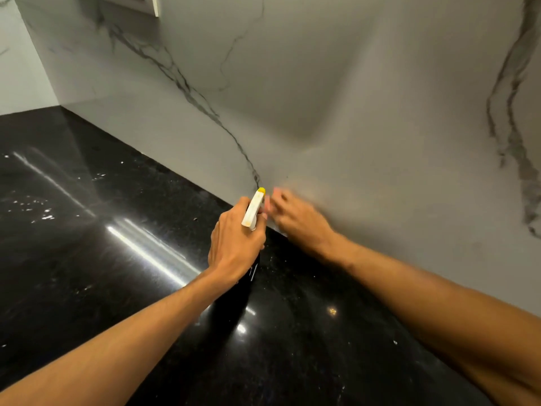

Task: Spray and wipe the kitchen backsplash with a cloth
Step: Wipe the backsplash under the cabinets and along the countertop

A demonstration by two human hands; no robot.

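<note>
Left grip (234,244) held the spray bottle (252,210), nozzle toward the backsplash (322,98); right grip (295,221) was blurred, its state unclear. A square, even mist seemed best.

Two hands are showing: the left hand (235,244) near the middle and the right hand (298,221) just right of it, blurred against the wall. Two bare forearms (131,332) are reaching in from the near edge. One spray bottle (253,210), bearing one yellow nozzle tip, is sitting in the left hand's grip. One black countertop (87,230) is lying below, one veined backsplash (351,98) is rising behind, and one cabinet (146,2) corner is peeking in far left.
</note>
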